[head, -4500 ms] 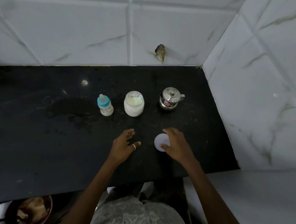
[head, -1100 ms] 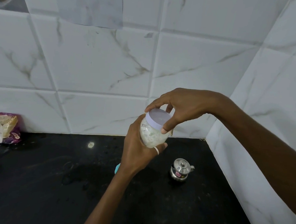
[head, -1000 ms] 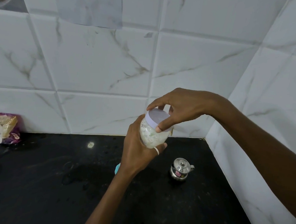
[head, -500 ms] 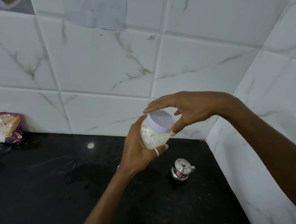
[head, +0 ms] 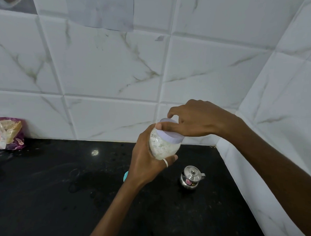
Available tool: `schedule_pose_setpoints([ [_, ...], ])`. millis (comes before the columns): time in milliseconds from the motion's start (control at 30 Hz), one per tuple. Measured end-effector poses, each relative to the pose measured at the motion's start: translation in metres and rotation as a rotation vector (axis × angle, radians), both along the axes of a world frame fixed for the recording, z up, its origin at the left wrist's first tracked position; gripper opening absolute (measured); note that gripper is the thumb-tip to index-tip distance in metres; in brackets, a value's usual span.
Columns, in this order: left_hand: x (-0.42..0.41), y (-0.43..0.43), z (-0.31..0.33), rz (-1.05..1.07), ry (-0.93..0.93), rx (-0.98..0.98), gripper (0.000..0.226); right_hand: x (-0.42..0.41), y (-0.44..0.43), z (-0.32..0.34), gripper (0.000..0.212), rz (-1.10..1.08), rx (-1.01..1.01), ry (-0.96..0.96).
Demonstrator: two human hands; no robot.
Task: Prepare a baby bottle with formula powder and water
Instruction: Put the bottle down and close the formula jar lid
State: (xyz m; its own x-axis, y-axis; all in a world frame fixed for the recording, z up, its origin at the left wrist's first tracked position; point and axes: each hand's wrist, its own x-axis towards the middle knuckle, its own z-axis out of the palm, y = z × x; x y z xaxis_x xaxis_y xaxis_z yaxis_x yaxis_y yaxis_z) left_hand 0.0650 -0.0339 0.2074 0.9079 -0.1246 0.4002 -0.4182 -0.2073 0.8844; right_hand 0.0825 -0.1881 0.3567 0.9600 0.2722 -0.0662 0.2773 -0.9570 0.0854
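Observation:
A clear jar of white formula powder (head: 161,147) is held tilted in the air above the black counter (head: 48,192). My left hand (head: 145,164) wraps around its body from below. My right hand (head: 191,120) grips the pale lilac lid (head: 171,135) sitting on the jar's mouth, thumb across its near edge. Below my left wrist only a sliver of the baby bottle's teal cap (head: 126,175) shows; the remainder of the bottle is hidden. A small steel pot with a lid and spout (head: 190,177) stands on the counter to the right.
White marble-look tiled walls (head: 105,75) close the counter at the back and on the right (head: 275,131). A purple and white food packet (head: 7,133) leans on the back wall at far left. A wet patch (head: 79,180) marks the counter left of the bottle.
The jar and lid left the counter and are now held up. Over the last second my right hand has shifted its fingers round the lid, and the jar sits slightly lower.

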Motion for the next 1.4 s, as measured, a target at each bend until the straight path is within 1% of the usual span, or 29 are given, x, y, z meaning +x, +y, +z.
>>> schedule_pose_setpoints([
  [33, -0.001, 0.002, 0.001, 0.007, -0.012, 0.003, 0.085, 0.0, -0.003, 0.002, 0.095, 0.008, 0.048, 0.027],
  [67, -0.002, 0.003, 0.001, 0.006, -0.021, 0.004, 0.086, -0.001, -0.007, 0.007, 0.092, 0.032, 0.109, 0.072],
  [133, -0.002, 0.004, 0.001, 0.002, -0.019, 0.016, 0.084, -0.006, -0.011, 0.018, 0.08, 0.141, 0.209, 0.183],
  [200, 0.0, 0.0, -0.001, -0.001, 0.006, 0.039, 0.079, -0.008, -0.015, 0.024, 0.079, 0.258, 0.229, 0.255],
  [300, 0.005, -0.005, -0.004, -0.02, 0.078, 0.092, 0.073, -0.004, -0.019, 0.019, 0.077, 0.306, 0.24, 0.298],
  [333, 0.005, -0.005, -0.004, -0.023, 0.081, 0.08, 0.074, -0.003, -0.02, 0.017, 0.075, 0.306, 0.237, 0.291],
  [400, 0.003, -0.001, -0.005, -0.018, 0.036, 0.022, 0.084, -0.003, -0.018, 0.015, 0.068, 0.3, 0.227, 0.256],
  [433, 0.002, 0.002, -0.006, -0.002, 0.021, 0.023, 0.089, -0.005, -0.016, 0.015, 0.065, 0.29, 0.231, 0.24],
  [500, -0.001, 0.006, -0.008, 0.002, 0.022, 0.029, 0.089, -0.008, -0.012, 0.013, 0.059, 0.251, 0.23, 0.2],
  [567, -0.002, 0.005, -0.009, -0.013, 0.039, 0.026, 0.092, -0.012, -0.005, 0.01, 0.057, 0.17, 0.179, 0.128],
  [667, 0.001, 0.005, -0.011, -0.031, 0.049, 0.048, 0.101, -0.016, 0.002, 0.001, 0.068, 0.066, 0.07, -0.018],
  [767, 0.001, 0.007, -0.011, -0.022, 0.038, 0.054, 0.098, -0.017, 0.005, -0.004, 0.081, 0.042, 0.021, -0.092],
  [833, 0.0, 0.009, -0.011, -0.021, 0.046, 0.045, 0.096, -0.017, 0.002, 0.001, 0.083, 0.056, 0.083, -0.035],
  [933, -0.001, 0.011, -0.009, -0.028, 0.048, 0.028, 0.097, -0.017, -0.006, 0.015, 0.072, 0.193, 0.23, 0.192],
  [967, 0.0, 0.011, -0.008, -0.026, 0.046, 0.027, 0.095, -0.016, -0.009, 0.018, 0.074, 0.24, 0.253, 0.259],
  [1033, -0.002, 0.011, -0.006, -0.012, 0.034, 0.024, 0.09, -0.013, -0.013, 0.019, 0.078, 0.292, 0.255, 0.324],
  [1100, -0.003, 0.011, -0.004, -0.001, 0.023, 0.023, 0.088, -0.009, -0.015, 0.016, 0.077, 0.304, 0.232, 0.319],
  [1200, -0.004, 0.009, -0.006, -0.012, 0.02, 0.024, 0.088, -0.009, -0.01, 0.013, 0.069, 0.274, 0.221, 0.255],
  [1300, -0.005, 0.008, -0.011, -0.022, 0.048, 0.042, 0.091, -0.014, -0.004, 0.012, 0.062, 0.183, 0.179, 0.191],
  [1333, -0.005, 0.008, -0.012, -0.026, 0.051, 0.04, 0.096, -0.015, -0.001, 0.009, 0.062, 0.139, 0.16, 0.163],
  [1400, -0.004, 0.009, -0.014, -0.024, 0.049, 0.048, 0.1, -0.015, 0.003, 0.002, 0.07, 0.076, 0.121, 0.076],
])
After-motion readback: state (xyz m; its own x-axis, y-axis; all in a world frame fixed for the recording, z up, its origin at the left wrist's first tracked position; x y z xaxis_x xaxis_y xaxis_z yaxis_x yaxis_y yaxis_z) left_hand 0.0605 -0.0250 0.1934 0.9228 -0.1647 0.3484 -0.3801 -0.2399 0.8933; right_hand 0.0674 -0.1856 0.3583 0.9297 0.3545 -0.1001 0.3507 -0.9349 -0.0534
